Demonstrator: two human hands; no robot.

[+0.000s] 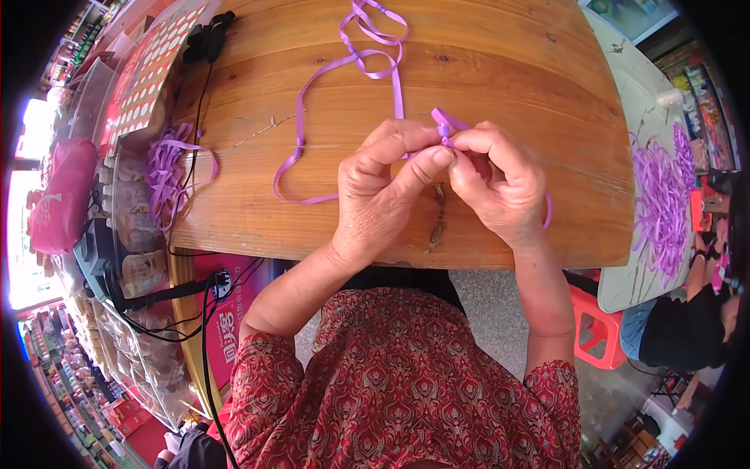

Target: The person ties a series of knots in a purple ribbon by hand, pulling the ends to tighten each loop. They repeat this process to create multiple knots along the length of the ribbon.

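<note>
Over the wooden table, both my hands meet at a small knot in a purple ribbon (pixel 301 117). My left hand (pixel 383 172) pinches the ribbon at the knot between thumb and forefinger. From the other side my right hand (pixel 504 168) grips it close by, its fingers curled in. A short loop of ribbon stands up just above my fingertips. The long part runs away from my hands in loops across the table, with small knots along it. Another bit of ribbon shows beside my right wrist. My fingers partly hide the knot.
A bundle of purple ribbon (pixel 168 168) lies at the table's left edge, near a black cable (pixel 195 117) and clear boxes. To the right, a pale side table (pixel 625 86) bears a big purple ribbon pile (pixel 664 203). A red stool (pixel 598 332) and a seated person are beyond.
</note>
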